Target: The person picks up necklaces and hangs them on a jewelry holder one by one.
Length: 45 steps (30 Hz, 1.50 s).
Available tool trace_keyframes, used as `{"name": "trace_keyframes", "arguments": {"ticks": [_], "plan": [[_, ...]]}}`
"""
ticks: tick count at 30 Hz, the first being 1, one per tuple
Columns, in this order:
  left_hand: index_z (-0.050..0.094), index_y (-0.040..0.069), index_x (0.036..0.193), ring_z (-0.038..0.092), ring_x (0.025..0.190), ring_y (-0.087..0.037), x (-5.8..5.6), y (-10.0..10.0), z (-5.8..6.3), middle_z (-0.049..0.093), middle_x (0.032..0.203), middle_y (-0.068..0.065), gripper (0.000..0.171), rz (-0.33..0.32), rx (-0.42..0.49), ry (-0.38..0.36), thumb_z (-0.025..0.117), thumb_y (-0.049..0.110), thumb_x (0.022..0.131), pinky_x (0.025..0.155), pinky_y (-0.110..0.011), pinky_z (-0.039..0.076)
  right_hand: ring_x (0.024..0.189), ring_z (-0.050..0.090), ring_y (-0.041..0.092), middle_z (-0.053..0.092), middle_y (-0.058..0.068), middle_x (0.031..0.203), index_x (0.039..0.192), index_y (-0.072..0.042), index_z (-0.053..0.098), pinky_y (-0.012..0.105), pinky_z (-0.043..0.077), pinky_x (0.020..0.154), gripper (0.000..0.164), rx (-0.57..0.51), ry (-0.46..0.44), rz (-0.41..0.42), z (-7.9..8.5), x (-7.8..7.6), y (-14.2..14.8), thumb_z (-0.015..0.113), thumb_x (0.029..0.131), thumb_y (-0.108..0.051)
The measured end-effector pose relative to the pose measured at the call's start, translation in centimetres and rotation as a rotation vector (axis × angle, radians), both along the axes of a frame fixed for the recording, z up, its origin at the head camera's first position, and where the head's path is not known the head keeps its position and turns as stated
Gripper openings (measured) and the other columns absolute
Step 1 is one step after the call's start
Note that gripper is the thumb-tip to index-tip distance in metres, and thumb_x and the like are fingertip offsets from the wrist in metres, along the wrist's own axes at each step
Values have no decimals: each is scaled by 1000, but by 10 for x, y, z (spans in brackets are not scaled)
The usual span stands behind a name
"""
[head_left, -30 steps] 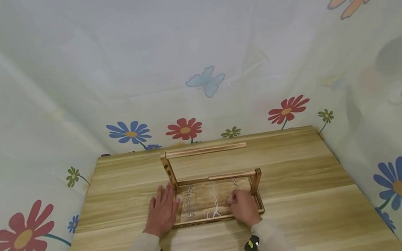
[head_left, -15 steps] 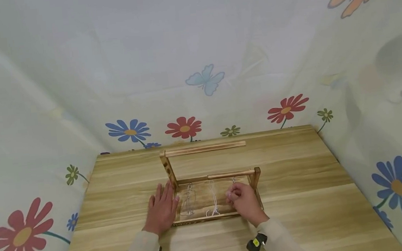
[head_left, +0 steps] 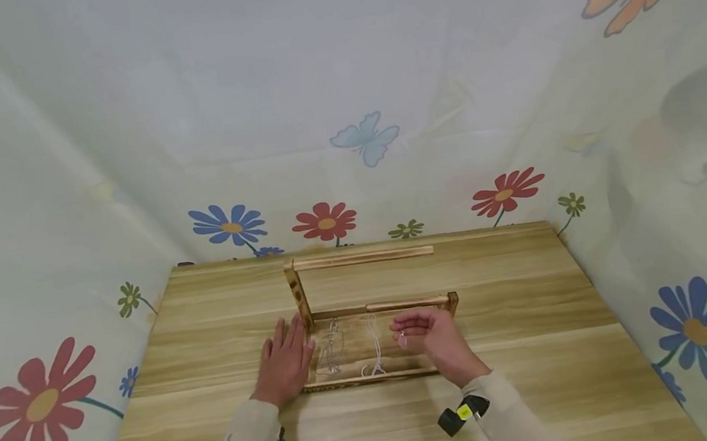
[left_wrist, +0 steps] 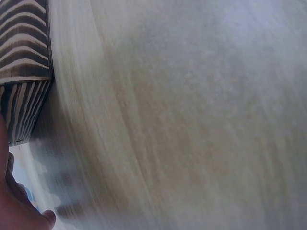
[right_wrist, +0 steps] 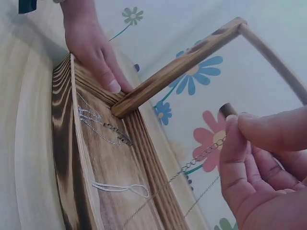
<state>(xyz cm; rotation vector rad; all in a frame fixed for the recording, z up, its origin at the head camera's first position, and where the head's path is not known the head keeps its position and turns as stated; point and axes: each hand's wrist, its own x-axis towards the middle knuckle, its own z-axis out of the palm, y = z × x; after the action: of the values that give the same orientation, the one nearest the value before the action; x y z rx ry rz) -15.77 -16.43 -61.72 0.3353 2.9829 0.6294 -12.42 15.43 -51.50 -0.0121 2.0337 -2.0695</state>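
A brown wooden jewellery stand (head_left: 369, 381) has a shallow tray base, a high bar and a lower bar. My left hand (head_left: 284, 365) rests with straight fingers against the tray's left end. Over the tray's right side, my right hand (head_left: 432, 341) pinches a thin silver chain necklace (right_wrist: 204, 154) between thumb and fingertips. Two strands of it run down towards the tray in the right wrist view. A second silver chain (head_left: 333, 350) lies at the tray's left, and a looped white cord (head_left: 375, 346) lies in the middle. The right hand covers the tray's right part in the head view.
The stand sits on a wood-grain table (head_left: 526, 289). Its high bar (head_left: 363, 257) reaches across at the back, with one free end, and the lower bar (head_left: 406, 303) runs nearer. A light backdrop (head_left: 240, 103) with flowers and butterflies surrounds the table on three sides.
My right hand has moved up and slightly away from the tray's front rim, lifting the pinched necklace, and its fingers have turned to point left. The left hand has stayed in place.
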Motion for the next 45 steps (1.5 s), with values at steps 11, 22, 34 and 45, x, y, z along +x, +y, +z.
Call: {"name": "trace_keyframes", "arguments": {"ticks": [11, 22, 34, 45], "plan": [[18, 7, 168, 10, 164, -40, 0, 0, 1, 17, 176, -10, 65, 2, -5, -5, 31, 43, 115, 126, -71, 16, 99, 78, 22, 75, 28, 115, 117, 3, 74, 40, 64, 88, 26, 50, 108, 4, 20, -5, -9, 75, 92, 3], [19, 8, 167, 9, 164, -40, 0, -2, 0, 17, 176, -9, 65, 4, -5, 7, 32, 43, 115, 125, -71, 17, 97, 78, 27, 80, 18, 108, 106, -3, 81, 30, 63, 82, 15, 101, 279, 70, 62, -17, -26, 76, 93, -2], [25, 5, 166, 15, 161, -45, 5, -2, 3, 25, 173, -16, 62, 0, 35, 30, 37, 38, 114, 123, -73, 18, 98, 78, 34, 81, 14, 105, 102, -9, 83, 40, 65, 84, 16, 168, 424, 217, 106, -25, -45, 72, 96, -1], [24, 8, 167, 11, 163, -41, 5, 1, -2, 21, 175, -10, 63, 14, 6, 7, 33, 42, 114, 125, -70, 17, 89, 77, 29, 81, 11, 104, 105, -8, 83, 43, 64, 80, 15, 269, 425, 245, 127, -41, -54, 70, 98, -4]]}}
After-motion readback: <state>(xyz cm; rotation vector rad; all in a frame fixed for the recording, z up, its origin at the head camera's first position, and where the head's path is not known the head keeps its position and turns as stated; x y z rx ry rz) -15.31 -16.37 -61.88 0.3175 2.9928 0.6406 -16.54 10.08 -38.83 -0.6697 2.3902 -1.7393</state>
